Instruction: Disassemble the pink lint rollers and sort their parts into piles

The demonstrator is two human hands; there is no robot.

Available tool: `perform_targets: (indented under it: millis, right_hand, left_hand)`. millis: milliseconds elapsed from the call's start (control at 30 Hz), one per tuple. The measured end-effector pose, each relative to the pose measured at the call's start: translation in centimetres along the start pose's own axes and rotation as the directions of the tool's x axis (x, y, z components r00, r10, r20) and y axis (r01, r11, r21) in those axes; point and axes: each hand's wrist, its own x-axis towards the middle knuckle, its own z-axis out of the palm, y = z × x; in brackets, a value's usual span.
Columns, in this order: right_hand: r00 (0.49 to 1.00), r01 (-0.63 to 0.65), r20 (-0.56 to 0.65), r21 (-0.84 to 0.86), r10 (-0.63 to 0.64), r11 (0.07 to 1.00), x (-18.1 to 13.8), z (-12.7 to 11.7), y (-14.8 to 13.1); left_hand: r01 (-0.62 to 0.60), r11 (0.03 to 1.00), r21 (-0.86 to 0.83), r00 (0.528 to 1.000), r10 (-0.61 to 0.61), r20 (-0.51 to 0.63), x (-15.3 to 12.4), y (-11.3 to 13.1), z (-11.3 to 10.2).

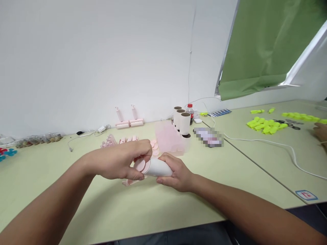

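Not much readable text here tbh. The only label-ish thing is a little sticker (pixel 306 195) near the right edge of the counter (pixel 102 207), blue border with a red mark inside, too small to read. The bottle (pixel 190 112) at the back has a red cap and dark drink, but I can't make out its label, and the flat item (pixel 208 136) next to it is blurred out. For containers, there's a see-through pink box (pixel 170 137) just behind the hands, and I can't tell what's in it. Loose pink discs (pixel 154 147) sit just left of it, and three white tubes (pixel 184 124) with brown cardboard cores stand upright right behind it. The main thing is a white roll (pixel 158 167), held lying sideways just above the counter in front of the person. The right hand (pixel 178 173) is wrapped around its body, and the left hand (pixel 122 161) has its fingers closed on a pink cap (pixel 140 165) sitting at the roll's left end. Two pink roller handles (pixel 129 120) stand by the wall. Far right there's a heap of neon yellow pieces (pixel 265 125) and a co-worker's hand (pixel 320 131) at the edge.
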Motion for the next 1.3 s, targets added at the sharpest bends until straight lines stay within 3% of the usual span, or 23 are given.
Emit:
perform_targets:
  millis: [267, 433, 633, 700, 833, 933, 1000, 1133, 1300]
  right_hand:
    - [0.999, 0.028, 0.028, -0.029, -0.027, 0.999, 0.1, -0.2, 0.0]
    - [0.999, 0.026, 0.021, -0.018, -0.026, 0.999, 0.2, -0.2, -0.3]
    - [0.995, -0.048, -0.081, 0.05, 0.052, 0.998, 0.1, 0.6, -0.1]
    - [0.987, -0.097, -0.119, 0.101, 0.109, 0.99, 0.0, 0.7, 0.1]
    - [0.958, -0.185, -0.169, 0.252, 0.231, 0.95, -0.3, 0.4, 0.3]
    - [0.937, -0.236, -0.181, 0.296, 0.297, 0.925, -0.3, 0.0, 0.2]
    - [0.933, -0.249, -0.181, 0.301, 0.312, 0.92, -0.3, -0.2, 0.1]
    - [0.947, -0.224, -0.166, 0.275, 0.276, 0.935, -0.2, -0.3, 0.1]
    - [0.97, -0.209, -0.078, 0.226, 0.231, 0.952, -0.5, -0.4, 0.1]
  left_hand:
    - [-0.102, 0.99, 0.092, 0.994, 0.104, -0.015, 0.0, -0.5, 0.3]
    - [-0.134, 0.99, 0.041, 0.99, 0.136, -0.038, -0.6, -1.4, 0.7]
    - [-0.162, 0.986, 0.042, 0.962, 0.167, -0.215, -0.5, -2.3, 1.5]
    - [-0.162, 0.985, 0.063, 0.922, 0.173, -0.346, 0.0, -2.5, 2.2]
    - [-0.139, 0.985, 0.103, 0.772, 0.173, -0.611, 1.2, -3.6, 4.4]
    - [-0.089, 0.991, 0.102, 0.691, 0.136, -0.71, 1.9, -4.5, 5.7]
    - [-0.044, 0.997, 0.058, 0.672, 0.073, -0.737, 2.1, -5.0, 5.9]
    - [0.045, 0.996, -0.083, 0.699, -0.091, -0.71, 2.1, -5.6, 5.7]
    - [0.082, 0.984, -0.159, 0.889, -0.144, -0.435, 2.3, -5.7, 6.2]
